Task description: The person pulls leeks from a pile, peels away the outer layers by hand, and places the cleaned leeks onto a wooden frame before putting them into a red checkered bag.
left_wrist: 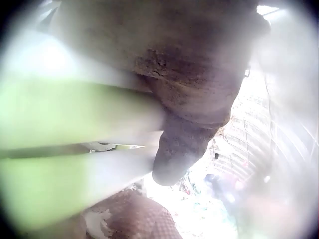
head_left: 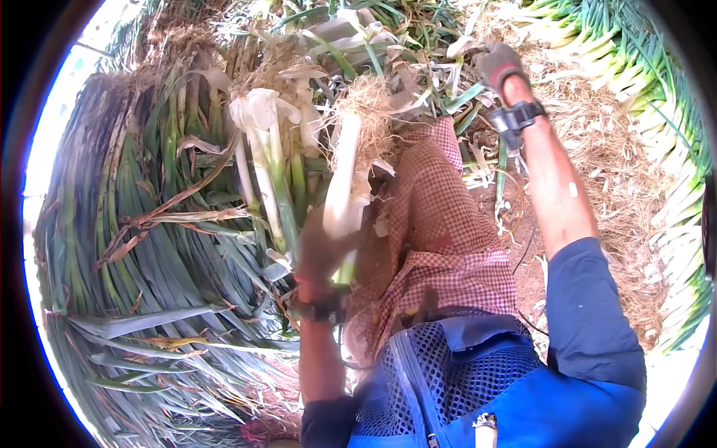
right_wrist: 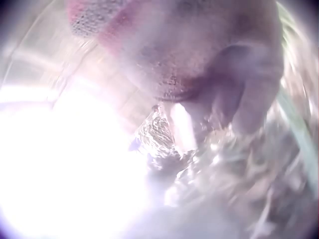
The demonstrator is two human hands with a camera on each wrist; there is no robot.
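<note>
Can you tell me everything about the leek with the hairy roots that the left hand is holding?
The leek has a smooth, pale white stalk, with a bushy tangle of thin, tan, dry-looking roots at one end. Some green shows just past the left hand, which grips the stalk. The root end points away from the person, and the stalk leans slightly, beside the checked cloth. Its far green end is hidden.

Ground (head_left: 531, 287): reddish-brown earth, bare in a strip right of centre. Left, heaped leeks (head_left: 149, 254), root ends far, leaves near. Right of strip, thick pale fibrous litter (head_left: 597, 175); outside that, curved row of leeks (head_left: 661, 246), white ends inward. Far side: tangled leaf scraps (head_left: 411, 37).
</note>
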